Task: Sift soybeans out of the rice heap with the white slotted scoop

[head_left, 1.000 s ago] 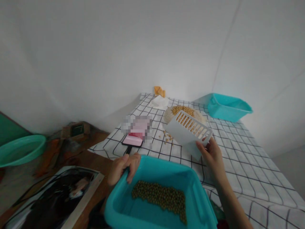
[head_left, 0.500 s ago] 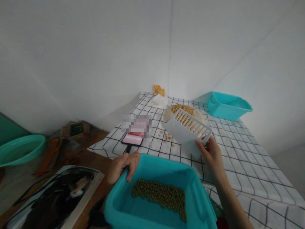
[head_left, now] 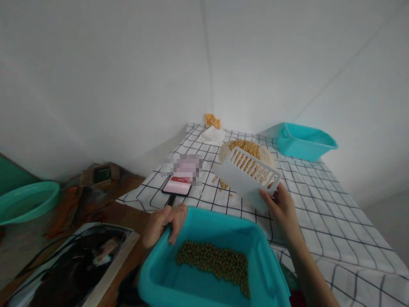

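Observation:
My left hand point(head_left: 163, 222) is closed over the far left rim of a turquoise plastic tub point(head_left: 255, 251) that holds a layer of green peas point(head_left: 217, 263). My right hand point(head_left: 283, 207) grips the handle end of a white slotted scoop point(head_left: 246, 178), raised above the checked cloth beyond the tub. Behind the scoop lies a pile of yellow beans point(head_left: 246, 147) on a pale round plate point(head_left: 270, 157). A few loose beans point(head_left: 223, 186) are scattered on the cloth under the scoop.
A phone with a pink screen point(head_left: 177, 186) lies on the checked tablecloth point(head_left: 322, 200). A second turquoise tub point(head_left: 303, 141) stands at the back right. A white cloth point(head_left: 211, 135) and an orange scrap point(head_left: 213, 120) sit by the wall. A green basin point(head_left: 25, 201) and a framed picture point(head_left: 79, 260) lie left.
The scoop and my right hand have shifted slightly left and toward me. My left hand has kept its hold on the tub rim.

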Demonstrator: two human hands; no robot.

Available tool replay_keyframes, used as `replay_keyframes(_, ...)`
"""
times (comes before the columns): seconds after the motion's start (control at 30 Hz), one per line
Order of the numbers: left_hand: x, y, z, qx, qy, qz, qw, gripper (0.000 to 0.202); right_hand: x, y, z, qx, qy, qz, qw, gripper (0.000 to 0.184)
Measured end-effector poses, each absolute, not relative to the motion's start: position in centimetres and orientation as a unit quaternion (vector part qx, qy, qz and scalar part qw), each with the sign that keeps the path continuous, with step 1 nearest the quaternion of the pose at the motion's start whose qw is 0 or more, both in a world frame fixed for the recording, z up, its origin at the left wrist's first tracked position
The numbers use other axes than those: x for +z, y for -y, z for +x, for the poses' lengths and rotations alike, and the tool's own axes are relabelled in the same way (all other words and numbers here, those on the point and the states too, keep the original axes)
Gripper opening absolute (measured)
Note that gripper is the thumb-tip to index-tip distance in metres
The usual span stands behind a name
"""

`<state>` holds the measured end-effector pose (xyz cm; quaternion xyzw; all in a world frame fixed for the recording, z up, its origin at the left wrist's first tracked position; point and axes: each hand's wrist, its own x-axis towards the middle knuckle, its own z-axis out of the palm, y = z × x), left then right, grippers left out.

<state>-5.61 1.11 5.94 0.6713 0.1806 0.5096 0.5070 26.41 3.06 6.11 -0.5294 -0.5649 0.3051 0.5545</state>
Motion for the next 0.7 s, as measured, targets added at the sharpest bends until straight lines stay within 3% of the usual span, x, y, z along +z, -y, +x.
replay_keyframes(0.23,5.79,-0.97,-5.84,0.499,-0.177,0.674,0.515,0.065,6.0,-3.11,26.56,0.309,0.58,-0.522,0.544,0.031)
replay_keyframes(0.7,5.72,-1.2,-5.86,0.498,-0.174,0.676,0.514,0.065,6.31,-3.05,26.36,0.359,0.566,-0.518,0.532,0.041)
